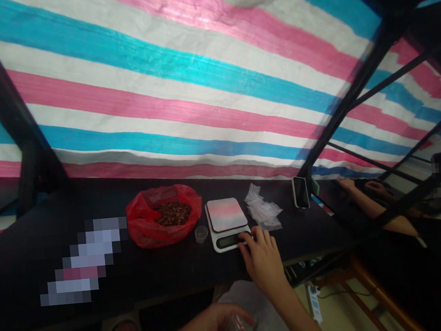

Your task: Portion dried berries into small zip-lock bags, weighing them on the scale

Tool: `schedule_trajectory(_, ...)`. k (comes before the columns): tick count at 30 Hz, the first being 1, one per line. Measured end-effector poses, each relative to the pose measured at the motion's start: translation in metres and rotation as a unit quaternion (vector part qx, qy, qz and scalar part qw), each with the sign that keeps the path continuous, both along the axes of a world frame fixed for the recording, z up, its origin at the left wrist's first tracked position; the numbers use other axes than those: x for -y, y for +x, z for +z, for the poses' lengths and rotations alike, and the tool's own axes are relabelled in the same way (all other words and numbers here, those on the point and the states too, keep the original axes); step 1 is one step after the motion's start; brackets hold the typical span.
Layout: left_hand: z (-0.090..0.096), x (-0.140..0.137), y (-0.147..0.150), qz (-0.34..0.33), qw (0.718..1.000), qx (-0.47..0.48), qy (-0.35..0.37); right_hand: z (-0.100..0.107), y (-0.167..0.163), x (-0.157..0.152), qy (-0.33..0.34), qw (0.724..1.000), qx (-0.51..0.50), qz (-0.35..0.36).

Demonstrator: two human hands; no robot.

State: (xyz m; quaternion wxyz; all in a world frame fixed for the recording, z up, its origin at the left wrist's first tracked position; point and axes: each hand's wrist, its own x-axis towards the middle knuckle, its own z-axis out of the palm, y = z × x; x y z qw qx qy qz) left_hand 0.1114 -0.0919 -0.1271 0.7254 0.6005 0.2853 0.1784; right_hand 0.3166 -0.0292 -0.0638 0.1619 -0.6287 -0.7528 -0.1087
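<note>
Clear plastic sits in the curled fingers of our left hand, low in front of the black table, while our right hand is loosely spread, its bent fingertips on the front panel of the white scale. Just left of the scale we see a small cup, then a red bag holding brown pieces; to its right lie clear bags and, farther along, a phone.

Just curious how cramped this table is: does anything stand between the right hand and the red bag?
Yes. From the right hand toward the red bag, the white scale comes first, then the small clear cup.
</note>
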Motion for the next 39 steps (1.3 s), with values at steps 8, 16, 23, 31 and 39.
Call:
schedule_trajectory(8,0.020,-0.018,0.007,0.094,0.989,0.115,-0.021,-0.010,0.005,-0.009,0.007,0.998,-0.054,0.025)
schedule_trajectory(16,0.019,-0.029,0.013,0.141,0.973,0.185,-0.013,-0.028,-0.001,-0.015,0.057,0.990,-0.127,0.012)
schedule_trajectory(23,0.018,-0.023,0.015,0.128,0.974,0.180,-0.051,-0.038,-0.009,-0.018,0.100,0.981,-0.161,-0.027)
schedule_trajectory(31,0.025,-0.022,0.024,0.110,0.971,0.188,-0.097,-0.047,-0.005,-0.017,0.092,0.982,-0.161,-0.044)
schedule_trajectory(39,0.010,-0.023,0.022,0.115,0.969,0.202,-0.081,-0.046,-0.007,-0.010,0.087,0.986,-0.139,-0.038)
